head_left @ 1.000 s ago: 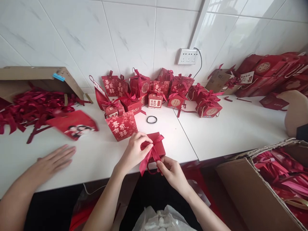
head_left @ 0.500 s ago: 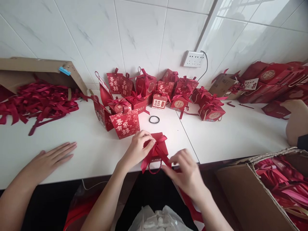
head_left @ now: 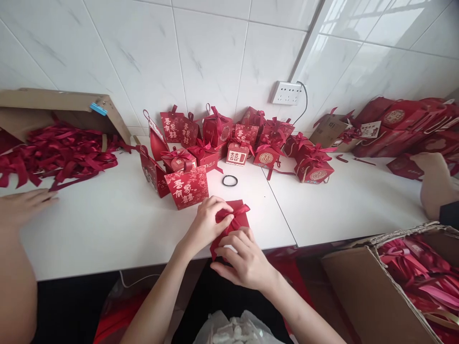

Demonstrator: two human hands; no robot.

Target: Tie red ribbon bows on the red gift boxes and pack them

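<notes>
While left grip (head_left: 207, 220) pinches bow (head_left: 241, 210), box (head_left: 244, 220) beneath, at table edge (head_left: 280, 242)

Left hand (head_left: 207, 223) pinches ribbon bow (head_left: 240, 210) on red gift box (head_left: 244, 220) at tabletop (head_left: 258, 229) edge. Right hand (head_left: 247, 260) curled over box front, grip unclear. Black elastic band (head_left: 230, 185) behind box. Ribboned boxes (head_left: 267, 156) clustered near tiled wall (head_left: 211, 52). Co-worker's hand (head_left: 23, 206) near ribbon pile (head_left: 68, 145), left. Open cardboard carton (head_left: 353, 279), lower right.

red box (head_left: 244, 221) | on white table (head_left: 267, 210), near edge | glossy red ribbon (head_left: 243, 209) | looped bow on top
</notes>
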